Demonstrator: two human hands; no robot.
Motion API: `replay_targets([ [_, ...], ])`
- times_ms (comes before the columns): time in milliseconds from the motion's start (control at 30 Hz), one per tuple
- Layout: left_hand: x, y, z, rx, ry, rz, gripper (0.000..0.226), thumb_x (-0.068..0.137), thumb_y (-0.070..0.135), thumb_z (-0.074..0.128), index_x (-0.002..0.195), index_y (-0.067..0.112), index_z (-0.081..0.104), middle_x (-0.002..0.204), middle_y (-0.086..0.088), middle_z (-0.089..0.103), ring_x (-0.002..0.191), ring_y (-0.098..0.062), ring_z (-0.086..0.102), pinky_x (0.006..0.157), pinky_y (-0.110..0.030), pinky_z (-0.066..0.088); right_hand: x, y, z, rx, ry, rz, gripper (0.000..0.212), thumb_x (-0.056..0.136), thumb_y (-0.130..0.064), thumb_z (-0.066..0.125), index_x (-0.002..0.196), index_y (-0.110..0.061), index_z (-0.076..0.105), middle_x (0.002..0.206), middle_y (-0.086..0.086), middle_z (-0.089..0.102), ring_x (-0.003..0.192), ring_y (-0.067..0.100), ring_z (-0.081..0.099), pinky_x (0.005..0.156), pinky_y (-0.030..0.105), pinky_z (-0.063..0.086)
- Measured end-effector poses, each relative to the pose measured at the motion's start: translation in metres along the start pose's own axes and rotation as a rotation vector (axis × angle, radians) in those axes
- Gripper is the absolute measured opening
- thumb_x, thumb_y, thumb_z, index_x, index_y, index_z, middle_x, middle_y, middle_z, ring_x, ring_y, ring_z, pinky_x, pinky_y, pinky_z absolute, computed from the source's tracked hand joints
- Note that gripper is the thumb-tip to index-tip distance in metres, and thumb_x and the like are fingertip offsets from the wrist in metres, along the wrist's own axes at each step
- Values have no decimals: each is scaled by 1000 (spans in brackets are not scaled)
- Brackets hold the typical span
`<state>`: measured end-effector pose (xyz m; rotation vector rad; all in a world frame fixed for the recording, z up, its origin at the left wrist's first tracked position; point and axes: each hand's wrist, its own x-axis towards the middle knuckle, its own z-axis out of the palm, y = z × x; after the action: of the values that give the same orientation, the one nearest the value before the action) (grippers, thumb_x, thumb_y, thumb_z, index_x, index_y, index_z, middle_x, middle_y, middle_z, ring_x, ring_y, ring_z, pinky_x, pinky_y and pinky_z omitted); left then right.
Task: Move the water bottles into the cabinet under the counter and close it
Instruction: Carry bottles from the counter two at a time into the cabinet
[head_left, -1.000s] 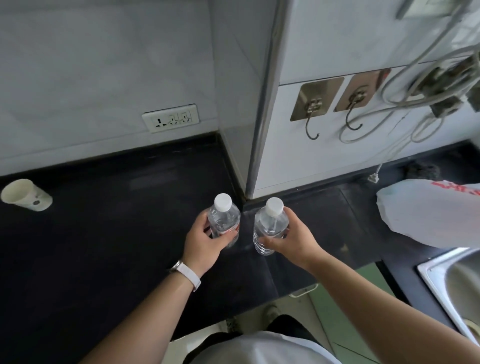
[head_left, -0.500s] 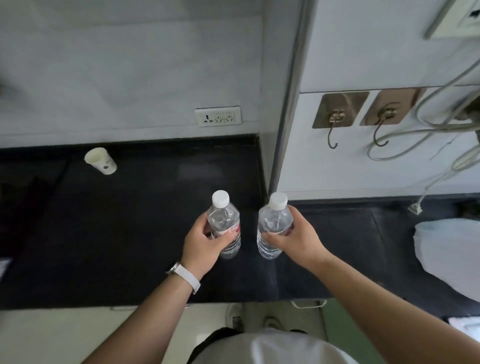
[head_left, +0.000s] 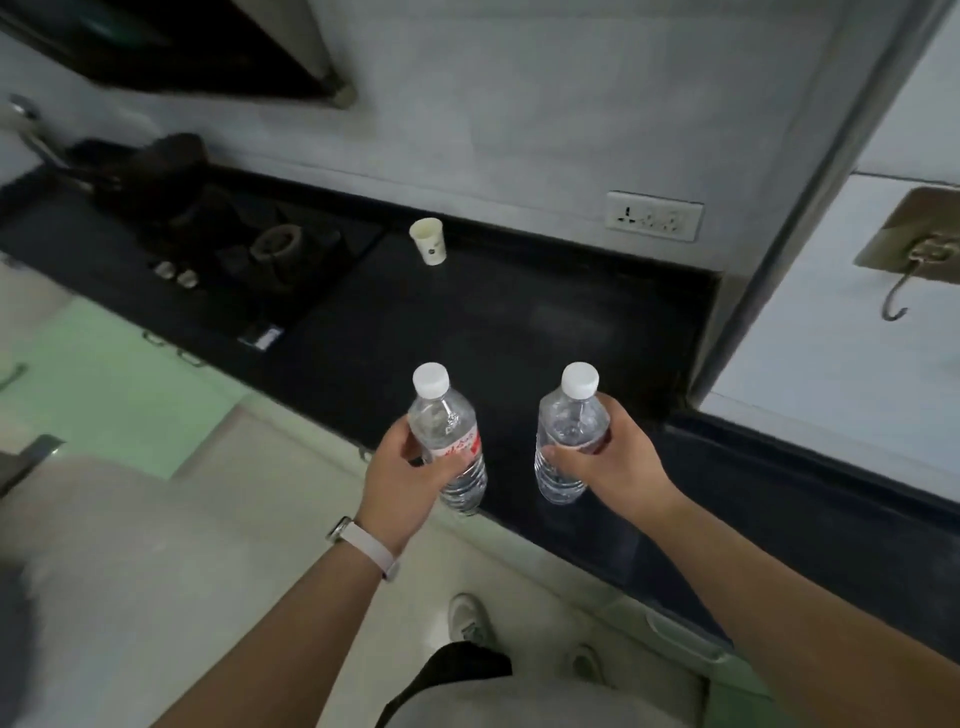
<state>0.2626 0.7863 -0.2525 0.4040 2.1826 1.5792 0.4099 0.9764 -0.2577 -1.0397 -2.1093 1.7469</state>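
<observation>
Two clear water bottles with white caps are held upright in the air at the front edge of the black counter (head_left: 519, 332). My left hand (head_left: 400, 480) grips the left bottle (head_left: 449, 436), which has a red and white label, and it hangs over the counter's lip. My right hand (head_left: 613, 462) grips the right bottle (head_left: 569, 426) above the counter. Pale green cabinet doors (head_left: 104, 395) with small metal handles run under the counter at the left; another green door with a handle (head_left: 680, 636) shows at the lower right. All look shut.
A paper cup (head_left: 428, 240) stands at the back of the counter. A gas hob (head_left: 249, 249) with knobs and a dark pan lies to the left. A wall socket (head_left: 653, 215) and a hook (head_left: 904, 280) are on the wall. My shoes (head_left: 470, 621) stand on the pale floor.
Both bottles have been lifted off the counter and drawn back toward its front edge. The view has swung left, so the hob and the floor now show and the white bag is gone.
</observation>
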Motion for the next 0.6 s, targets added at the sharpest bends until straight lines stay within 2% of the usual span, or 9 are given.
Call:
replay_targets([
  [100, -10, -9, -33, -16, 95, -23, 57, 72, 16, 88, 123, 25, 65, 112, 9, 74, 104, -9, 69, 90, -32, 55, -1, -13, 25, -27, -85, -49, 59, 71, -28, 88, 111, -48, 48, 101, -17, 67, 89, -4, 65, 80, 21, 50],
  [200, -16, -19, -64, -41, 168, -35, 56, 70, 20, 90, 121, 24, 66, 112, 7, 74, 106, -13, 70, 94, -38, 56, -2, -30, 51, -58, -164, -90, 57, 71, -29, 87, 105, -51, 48, 100, -17, 68, 88, -9, 64, 81, 21, 51],
  [300, -19, -30, -95, -73, 215, -54, 51, 73, 16, 90, 119, 23, 67, 112, 5, 75, 107, -15, 70, 97, -44, 55, -4, -43, 79, -81, -211, -118, 59, 70, -33, 88, 109, -50, 48, 103, -17, 68, 92, -6, 64, 84, 23, 52],
  [433, -23, -44, -141, -97, 259, -60, 53, 72, 17, 90, 119, 24, 67, 112, 9, 75, 106, -13, 70, 98, -43, 54, -11, -60, 123, -113, -253, -146, 57, 70, -32, 87, 109, -50, 49, 102, -18, 68, 90, -6, 65, 79, 20, 52],
  [600, -25, -64, -219, -140, 297, -57, 55, 72, 17, 90, 121, 24, 67, 114, 8, 74, 108, -12, 69, 99, -43, 54, -25, -84, 202, -139, -267, -164, 59, 70, -31, 87, 114, -47, 51, 102, -18, 68, 91, -2, 66, 81, 25, 54],
])
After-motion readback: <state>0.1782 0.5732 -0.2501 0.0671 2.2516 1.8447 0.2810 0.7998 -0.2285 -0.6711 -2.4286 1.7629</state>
